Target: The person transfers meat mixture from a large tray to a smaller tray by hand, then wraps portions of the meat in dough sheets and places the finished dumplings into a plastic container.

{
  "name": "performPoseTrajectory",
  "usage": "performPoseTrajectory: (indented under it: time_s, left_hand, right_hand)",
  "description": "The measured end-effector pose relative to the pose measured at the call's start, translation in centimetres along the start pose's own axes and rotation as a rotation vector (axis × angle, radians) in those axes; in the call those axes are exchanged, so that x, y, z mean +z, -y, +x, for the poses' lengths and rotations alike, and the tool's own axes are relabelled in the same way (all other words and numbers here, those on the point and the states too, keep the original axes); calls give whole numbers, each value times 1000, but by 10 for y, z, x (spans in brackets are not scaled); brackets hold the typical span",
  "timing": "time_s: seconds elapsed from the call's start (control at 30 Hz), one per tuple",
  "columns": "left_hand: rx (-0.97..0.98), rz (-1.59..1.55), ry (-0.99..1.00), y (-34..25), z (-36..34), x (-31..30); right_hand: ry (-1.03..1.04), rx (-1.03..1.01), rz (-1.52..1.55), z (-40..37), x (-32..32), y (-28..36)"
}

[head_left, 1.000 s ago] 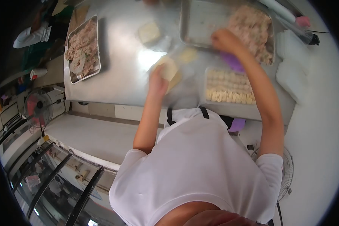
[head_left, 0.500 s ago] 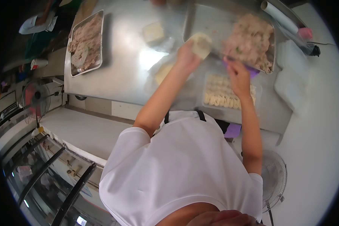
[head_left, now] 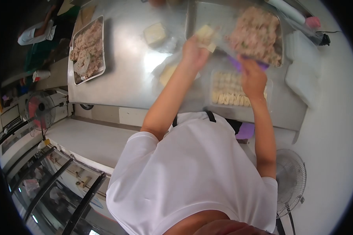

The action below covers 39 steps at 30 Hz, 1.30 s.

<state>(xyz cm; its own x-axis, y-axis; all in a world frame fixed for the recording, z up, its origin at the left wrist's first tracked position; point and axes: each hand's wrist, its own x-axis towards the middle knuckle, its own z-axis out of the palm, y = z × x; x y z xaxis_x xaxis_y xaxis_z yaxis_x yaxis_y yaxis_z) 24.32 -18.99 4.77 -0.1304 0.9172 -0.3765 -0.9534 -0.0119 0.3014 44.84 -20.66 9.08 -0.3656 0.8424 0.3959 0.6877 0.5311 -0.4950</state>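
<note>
My left hand (head_left: 195, 53) holds up a square dough wrapper (head_left: 206, 36) near the tray's left side. In my right hand (head_left: 253, 76) the fingers are closed round the end of a thin, flat tool (head_left: 230, 47); motion blur hides its exact kind. Its far end is close to the wrapper. Just beyond that hand, pinkish minced filling (head_left: 255, 33) is heaped in a metal tray (head_left: 189, 19). Partly under my right wrist sits a clear plastic container (head_left: 212, 102) with rows of folded dumplings (head_left: 228, 92).
Two stacks of wrappers, a farther stack (head_left: 155, 33) and a nearer stack (head_left: 168, 75), lie on plastic on the steel table (head_left: 117, 84). Another tray of mince (head_left: 88, 51) stands at left. White plastic containers (head_left: 302, 66) and a roll of film (head_left: 288, 11) line the right edge.
My right hand has shifted slightly, and the tool now reaches toward the wrapper. The wrapper in my left hand looks more tilted. The whole view has moved a little.
</note>
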Motion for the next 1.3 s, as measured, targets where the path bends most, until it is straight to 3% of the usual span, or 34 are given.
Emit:
performPoseTrajectory:
  time_s: [0.17,0.27,0.33,0.37,0.43,0.57,0.63,0.83,0.97,1.03,1.13,1.27,1.3]
  left_hand:
    - [27,-83,-95,0,4,-8]
    - [8,-138,-13,-2,6,-13]
    - [23,-96,-14,-1,9,-16]
    - [38,-55,-17,-1,10,-18]
    - [32,-8,-51,-1,10,-19]
    - [-1,146,-106,6,13,-21]
    - [-45,140,-99,7,6,-11]
    - [-132,-28,-140,10,5,-13]
    - [-102,-40,-63,5,7,-14]
    - [-111,-28,-37,5,12,-20]
    - [-96,6,-59,5,14,-20]
    - [-110,41,-117,6,14,-14]
    - [-118,44,-117,7,13,-12]
  right_hand:
    - [-62,-71,-270,1,13,-5]
    - [-65,90,-226,6,11,-22]
    - [247,337,-389,8,1,-38]
    - [250,335,-388,8,-7,-47]
    - [445,470,-364,12,-23,-51]
    - [246,348,-125,12,-42,-9]
    - [35,34,-94,6,-36,2]
    - [-30,-118,-295,-3,-4,-19]
    - [-42,11,-367,4,-4,-42]
    - [206,222,-491,6,-11,-58]
    - [389,352,-419,13,-35,-66]
    - [228,330,-129,16,-46,-13]
    - [197,229,-27,12,-41,-5]
